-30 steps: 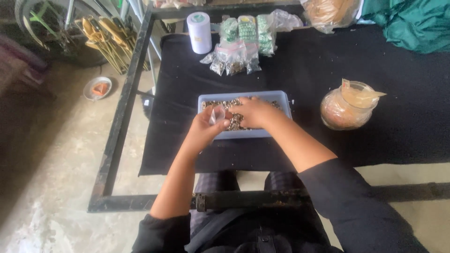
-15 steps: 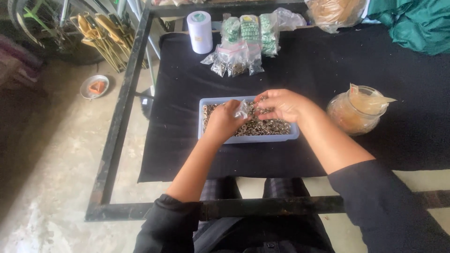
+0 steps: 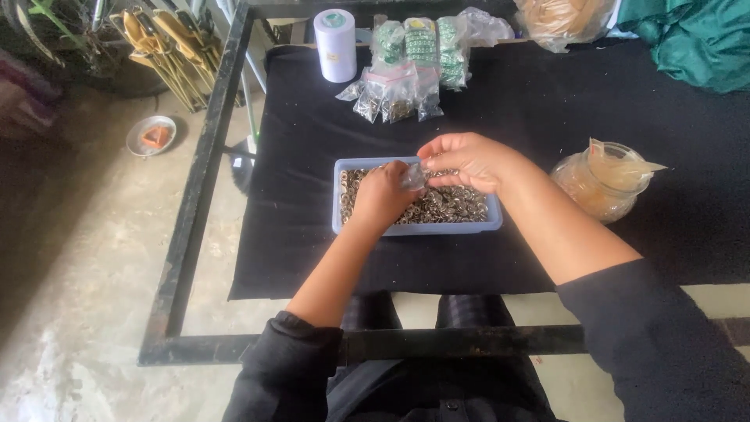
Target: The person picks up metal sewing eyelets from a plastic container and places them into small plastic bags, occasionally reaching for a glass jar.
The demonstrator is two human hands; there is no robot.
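Observation:
A pale blue rectangular tray full of small metal rings sits on the black cloth before me. Both hands are over it. My left hand pinches one side of a small clear plastic bag. My right hand holds the bag's other side from above, fingers curled. The bag's contents are too small to make out.
Behind the tray lie several small filled clear bags, green packets and a white roll. A bag-lined glass jar stands right. Green fabric is at back right. The black metal table frame edges the cloth.
The view has shifted slightly. Both hands stay over the tray, holding the small bag; the left hand has dipped lower toward the rings.

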